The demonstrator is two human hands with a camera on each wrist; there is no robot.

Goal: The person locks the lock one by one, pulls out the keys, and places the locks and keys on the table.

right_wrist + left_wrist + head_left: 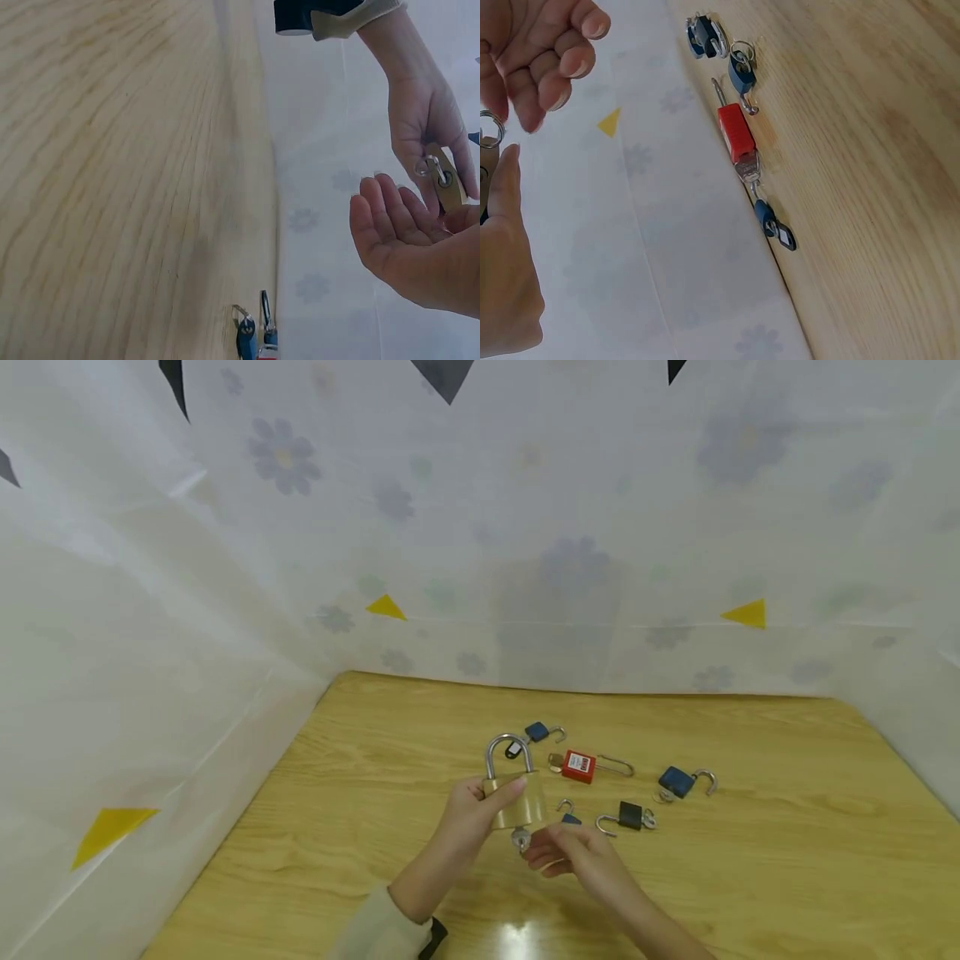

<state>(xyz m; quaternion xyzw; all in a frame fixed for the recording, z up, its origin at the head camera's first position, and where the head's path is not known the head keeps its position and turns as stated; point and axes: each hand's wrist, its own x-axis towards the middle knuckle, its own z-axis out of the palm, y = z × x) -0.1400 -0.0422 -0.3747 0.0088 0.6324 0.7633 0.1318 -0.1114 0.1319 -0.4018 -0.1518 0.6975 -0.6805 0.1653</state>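
Observation:
A large brass padlock (531,806) stands upright in my left hand (467,822), which grips its body with the thumb across the front. Both legs of its silver shackle (508,738) meet the body. From the bottom hangs a key (521,837) with a ring (491,129). Beside the key is my right hand (583,856), palm up in the right wrist view, its fingers loosely bent and holding nothing. Whether a right fingertip touches the padlock cannot be told.
Behind and right of the hands lie several smaller padlocks with open shackles: a red one (579,766), a black one (631,815), and blue ones, one far back (537,732), another at right (677,782). The wooden table (315,827) meets patterned sheets (450,543) around it.

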